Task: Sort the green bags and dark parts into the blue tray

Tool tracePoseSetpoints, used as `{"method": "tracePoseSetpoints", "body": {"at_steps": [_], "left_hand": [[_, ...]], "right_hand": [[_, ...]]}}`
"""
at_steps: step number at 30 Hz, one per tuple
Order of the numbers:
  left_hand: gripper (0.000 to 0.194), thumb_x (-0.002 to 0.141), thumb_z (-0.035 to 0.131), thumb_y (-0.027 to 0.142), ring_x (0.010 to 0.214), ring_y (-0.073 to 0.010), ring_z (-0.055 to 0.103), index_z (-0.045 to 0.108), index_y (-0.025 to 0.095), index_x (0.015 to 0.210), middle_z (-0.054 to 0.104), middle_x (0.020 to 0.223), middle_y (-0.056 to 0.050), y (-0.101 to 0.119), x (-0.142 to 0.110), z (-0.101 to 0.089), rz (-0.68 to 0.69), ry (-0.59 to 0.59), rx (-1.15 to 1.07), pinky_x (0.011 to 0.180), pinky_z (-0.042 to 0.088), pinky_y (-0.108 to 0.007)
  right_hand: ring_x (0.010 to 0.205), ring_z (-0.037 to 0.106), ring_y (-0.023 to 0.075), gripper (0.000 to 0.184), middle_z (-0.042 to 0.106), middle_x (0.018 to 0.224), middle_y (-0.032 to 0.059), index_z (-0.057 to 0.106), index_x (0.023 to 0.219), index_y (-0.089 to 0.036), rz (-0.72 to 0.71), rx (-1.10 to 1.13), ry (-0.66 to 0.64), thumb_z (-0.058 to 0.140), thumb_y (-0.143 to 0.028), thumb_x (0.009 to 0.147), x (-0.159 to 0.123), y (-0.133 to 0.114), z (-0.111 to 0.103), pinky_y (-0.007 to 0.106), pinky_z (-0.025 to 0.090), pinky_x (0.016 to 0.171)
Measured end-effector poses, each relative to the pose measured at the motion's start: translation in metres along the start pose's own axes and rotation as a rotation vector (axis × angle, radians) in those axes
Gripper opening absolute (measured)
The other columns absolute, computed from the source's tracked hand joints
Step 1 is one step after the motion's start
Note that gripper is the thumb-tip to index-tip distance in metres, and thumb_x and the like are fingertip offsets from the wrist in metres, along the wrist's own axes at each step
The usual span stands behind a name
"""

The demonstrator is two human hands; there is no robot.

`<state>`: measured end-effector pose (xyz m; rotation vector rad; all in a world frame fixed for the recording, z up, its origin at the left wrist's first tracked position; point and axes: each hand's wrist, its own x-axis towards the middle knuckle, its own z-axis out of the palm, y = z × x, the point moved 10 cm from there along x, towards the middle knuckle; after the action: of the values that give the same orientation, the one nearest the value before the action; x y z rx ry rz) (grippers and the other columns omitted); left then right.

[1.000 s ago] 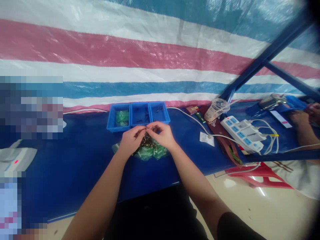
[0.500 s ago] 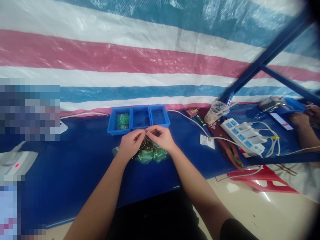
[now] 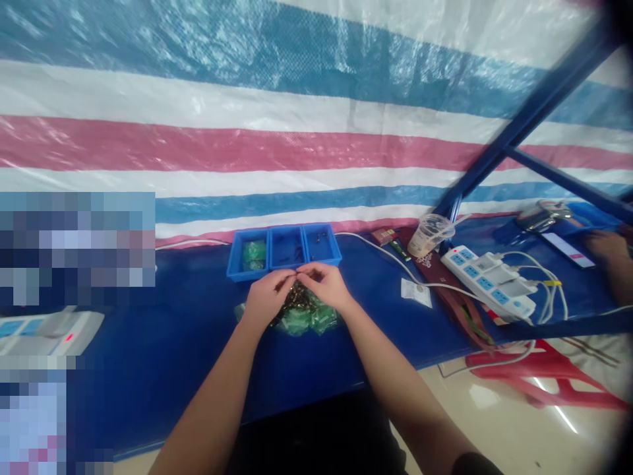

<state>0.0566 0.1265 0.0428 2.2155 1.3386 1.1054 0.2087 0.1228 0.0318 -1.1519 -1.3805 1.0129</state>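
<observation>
My left hand [image 3: 270,294] and my right hand [image 3: 324,285] meet fingertip to fingertip, each closed in a pinch. Whatever sits between the fingers is too small to make out. Below them, a heap of small brassy metal parts [image 3: 301,299] lies on a crumpled green plastic bag [image 3: 302,320]. Just beyond the hands stand three joined blue bins [image 3: 253,273]. The left one holds a green plastic packet [image 3: 254,253]; a few small dark pieces lie in the middle and right ones.
To the right are a plastic cup [image 3: 429,236], a white packet [image 3: 416,292], a maroon strap-like item [image 3: 440,280] and a power strip [image 3: 487,282] with cables. Another person's hand [image 3: 609,245] is near a phone [image 3: 568,249]. A second power strip [image 3: 54,330] lies left.
The whole scene has shifted lower and slightly right in view as the head tilted. Both hands keep their fingertip pinch above the heap.
</observation>
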Motion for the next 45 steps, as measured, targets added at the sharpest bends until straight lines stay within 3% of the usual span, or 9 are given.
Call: {"method": "tracePoseSetpoints", "body": {"at_steps": [13, 19, 25, 35, 38, 45], "left_hand": [[0.024, 0.096, 0.05, 0.033, 0.094, -0.017, 0.069, 0.069, 0.023, 0.107, 0.074, 0.105, -0.003, 0.016, -0.003, -0.005, 0.123, 0.005, 0.065, 0.085, 0.052, -0.029], [0.024, 0.097, 0.049, 0.032, 0.088, -0.0163, 0.069, 0.07, 0.022, 0.102, 0.074, 0.096, -0.004, 0.03, -0.005, -0.01, 0.222, 0.014, 0.147, 0.081, 0.051, -0.027], [0.026, 0.098, 0.046, 0.031, 0.089, -0.0164, 0.067, 0.068, 0.022, 0.107, 0.072, 0.095, -0.005, 0.033, -0.008, -0.013, 0.205, 0.01, 0.174, 0.082, 0.049, -0.027], [0.025, 0.097, 0.049, 0.034, 0.092, -0.0166, 0.069, 0.068, 0.022, 0.11, 0.073, 0.104, -0.004, 0.016, -0.013, -0.006, 0.123, 0.03, 0.054, 0.085, 0.052, -0.029], [0.024, 0.096, 0.051, 0.034, 0.086, -0.0154, 0.069, 0.069, 0.023, 0.107, 0.074, 0.098, -0.003, 0.016, -0.014, -0.01, 0.117, 0.065, 0.061, 0.081, 0.052, -0.028], [0.024, 0.098, 0.047, 0.031, 0.087, -0.0153, 0.067, 0.068, 0.021, 0.105, 0.072, 0.096, -0.004, 0.019, -0.013, -0.007, 0.121, 0.023, 0.072, 0.082, 0.05, -0.028]], "right_hand": [[0.071, 0.067, 0.016, 0.028, 0.074, 0.083, 0.0055, 0.073, 0.095, -0.018, -0.041, 0.059, -0.017, 0.071, -0.041, 0.077, -0.003, 0.005, 0.005, 0.029, 0.054, 0.069], [0.069, 0.067, 0.0161, 0.031, 0.074, 0.082, 0.0061, 0.074, 0.093, -0.017, -0.016, 0.056, -0.01, 0.073, -0.043, 0.075, -0.004, 0.005, 0.003, 0.031, 0.055, 0.07], [0.071, 0.066, 0.0155, 0.03, 0.073, 0.083, 0.0053, 0.072, 0.095, -0.018, -0.044, 0.081, -0.021, 0.074, -0.041, 0.076, -0.007, 0.002, 0.005, 0.031, 0.055, 0.07], [0.072, 0.067, 0.0166, 0.028, 0.074, 0.083, 0.0058, 0.073, 0.095, -0.018, -0.036, 0.081, -0.033, 0.073, -0.04, 0.077, -0.006, 0.001, 0.007, 0.031, 0.055, 0.07], [0.072, 0.067, 0.0166, 0.028, 0.074, 0.084, 0.0057, 0.073, 0.094, -0.019, -0.036, 0.092, -0.037, 0.073, -0.041, 0.077, -0.006, 0.002, 0.008, 0.032, 0.055, 0.07], [0.07, 0.066, 0.0156, 0.028, 0.074, 0.083, 0.0055, 0.073, 0.094, -0.019, -0.039, 0.091, -0.037, 0.073, -0.041, 0.077, -0.006, 0.0, 0.009, 0.03, 0.054, 0.068]]}}
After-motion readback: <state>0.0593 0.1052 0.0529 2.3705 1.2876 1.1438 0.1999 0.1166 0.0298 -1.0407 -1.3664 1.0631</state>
